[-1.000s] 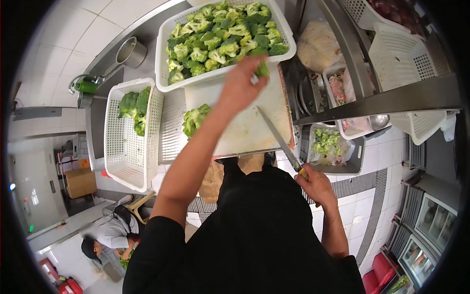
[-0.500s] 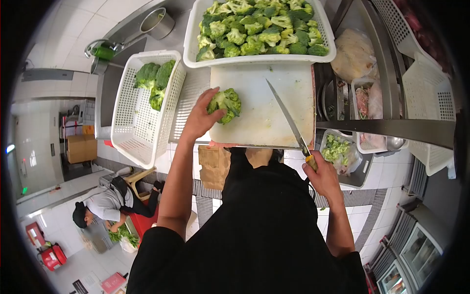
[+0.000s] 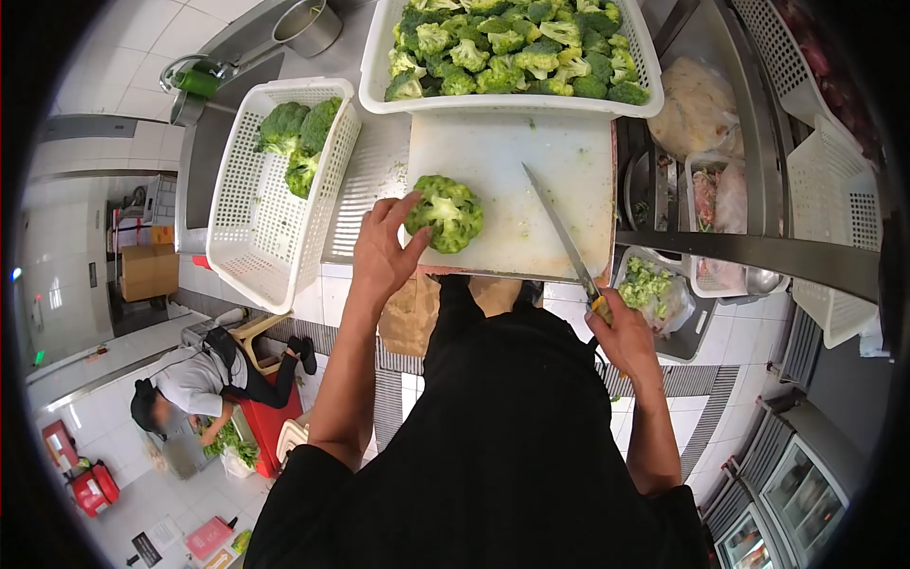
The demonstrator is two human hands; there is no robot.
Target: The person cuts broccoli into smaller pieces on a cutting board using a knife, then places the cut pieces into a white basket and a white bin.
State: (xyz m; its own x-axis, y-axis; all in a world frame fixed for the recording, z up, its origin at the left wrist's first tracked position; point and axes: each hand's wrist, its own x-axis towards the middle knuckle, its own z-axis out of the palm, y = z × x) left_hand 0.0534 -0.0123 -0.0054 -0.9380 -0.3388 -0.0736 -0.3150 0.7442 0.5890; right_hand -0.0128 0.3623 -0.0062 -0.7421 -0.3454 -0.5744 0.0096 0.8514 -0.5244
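A broccoli head [image 3: 445,214] lies on the left part of the white cutting board [image 3: 512,251], its cut stem side facing up. My left hand [image 3: 387,248] is at its left side, fingers spread, with fingertips at the edge of the head. My right hand [image 3: 623,332] is closed round the yellow handle of a long knife [image 3: 561,226]. The blade lies low over the right half of the board, tip pointing away from me and to the left. Whether it touches the board, I cannot tell.
Beyond the board, a white basket [image 3: 521,102] is full of broccoli pieces. Another white basket [image 3: 248,223] at the left holds a few heads. Trays of meat [image 3: 704,197] and chopped greens [image 3: 648,287] stand at the right. A person [image 3: 194,384] works with greens at the lower left.
The broccoli head has turned so its stem side faces up. My left hand has opened somewhat and sits slightly lower. The whole view has shifted a little; the knife stays in my right hand.
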